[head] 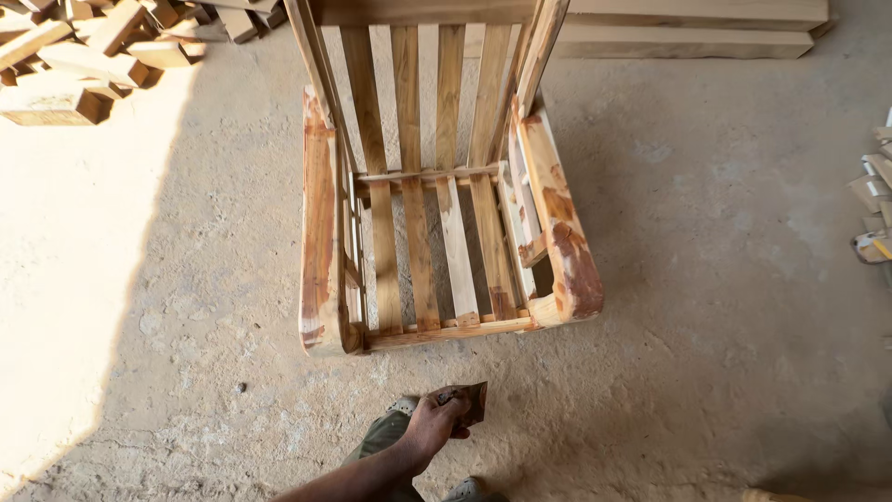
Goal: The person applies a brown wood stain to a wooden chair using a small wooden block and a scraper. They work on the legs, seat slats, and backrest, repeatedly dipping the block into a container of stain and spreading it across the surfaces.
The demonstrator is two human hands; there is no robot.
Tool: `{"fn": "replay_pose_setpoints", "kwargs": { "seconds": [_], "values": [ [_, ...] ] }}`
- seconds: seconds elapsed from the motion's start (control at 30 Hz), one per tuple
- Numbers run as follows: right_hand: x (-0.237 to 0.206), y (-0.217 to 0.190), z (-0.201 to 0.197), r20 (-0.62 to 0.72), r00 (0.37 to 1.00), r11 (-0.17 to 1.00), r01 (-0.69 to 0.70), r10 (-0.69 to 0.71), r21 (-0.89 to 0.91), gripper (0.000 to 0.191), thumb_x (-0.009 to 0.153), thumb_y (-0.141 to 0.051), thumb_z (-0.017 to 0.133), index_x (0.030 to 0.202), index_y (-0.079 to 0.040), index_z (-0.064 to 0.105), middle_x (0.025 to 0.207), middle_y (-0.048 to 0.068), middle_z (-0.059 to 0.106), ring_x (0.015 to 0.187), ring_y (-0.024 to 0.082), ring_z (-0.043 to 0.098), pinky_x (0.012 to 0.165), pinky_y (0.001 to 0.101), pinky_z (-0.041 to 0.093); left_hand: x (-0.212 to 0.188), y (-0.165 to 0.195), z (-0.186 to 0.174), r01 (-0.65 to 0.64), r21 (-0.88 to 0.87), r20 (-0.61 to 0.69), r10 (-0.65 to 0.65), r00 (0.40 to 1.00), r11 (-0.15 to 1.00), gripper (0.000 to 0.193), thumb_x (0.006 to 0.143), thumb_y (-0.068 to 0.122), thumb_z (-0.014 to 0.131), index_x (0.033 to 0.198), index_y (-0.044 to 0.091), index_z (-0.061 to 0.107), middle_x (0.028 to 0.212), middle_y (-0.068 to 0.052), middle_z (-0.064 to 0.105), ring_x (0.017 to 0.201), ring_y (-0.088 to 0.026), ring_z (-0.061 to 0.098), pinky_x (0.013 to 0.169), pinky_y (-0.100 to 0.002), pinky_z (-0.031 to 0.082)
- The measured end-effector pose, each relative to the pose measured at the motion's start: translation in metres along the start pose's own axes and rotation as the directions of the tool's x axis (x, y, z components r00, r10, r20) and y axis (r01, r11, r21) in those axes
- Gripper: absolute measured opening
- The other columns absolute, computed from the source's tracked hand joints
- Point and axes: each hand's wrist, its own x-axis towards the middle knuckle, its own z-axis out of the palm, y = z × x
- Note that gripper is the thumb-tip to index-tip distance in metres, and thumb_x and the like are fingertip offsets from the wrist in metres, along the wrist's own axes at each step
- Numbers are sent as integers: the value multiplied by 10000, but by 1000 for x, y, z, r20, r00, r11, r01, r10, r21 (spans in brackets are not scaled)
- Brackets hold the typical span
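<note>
The floor is the largest thing here: rough grey concrete, dusty and pitted, with a hard patch of sunlight across its left side and shade over the rest.

On it stands a wooden chair frame, unfinished, seen from above and from the front. Its seat and back are made of flat slats with open gaps between them, so the floor shows through. 2 thick rounded armrests run toward the viewer; the left armrest and the right armrest both carry reddish-brown blotches on otherwise pale wood. A front rail joins them low down.

Behind the chair, at the top right, long pale planks lie flat on the floor. At the top left a loose pile of short wood blocks sits in the sun, well apart from the chair. At the right edge a few thin offcuts show only partly.

Low in the middle, in front of the chair and not touching it, 1 hand is curled around a small brown sheet of sandpaper, gripping it by 1 edge. Which hand it is cannot be told for sure; it looks like the right. The other hand is out of view. Below it are a knee in olive trousers and a grey shoe. Nothing stands between the hand and the chair's front rail.
</note>
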Motion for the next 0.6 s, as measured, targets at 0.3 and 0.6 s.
{"fn": "replay_pose_setpoints", "kwargs": {
  "seconds": [0.3, 0.6],
  "values": [
    [-98, 79, -127, 154, 984, 995, -93, 87, 34, 542, 1222, -391, 473, 1368, 110, 621, 1015, 281, 531, 893, 296, 418, 712, 446, 380, -81, 34, 131, -307, 145, 255, 265, 930, 941, 376, 987, 202, 561, 1327, 69, 651, 1061, -63, 721, 894, -133, 703, 825, -311, 627],
    [-70, 37, -172, 255, 957, 658, -104, -138, 746, 384, 1079, -330, 472, 1356, -67, 519, 1168, 24, 588, 993, 162, 624, 751, 363, 562, -61, 29, 218, -313, 74, 359, 268, 894, 947, 342, 1014, 208, 568, 1287, 19, 649, 1078, -98, 718, 975, -152, 694, 874, -331, 624]
  ]
}}
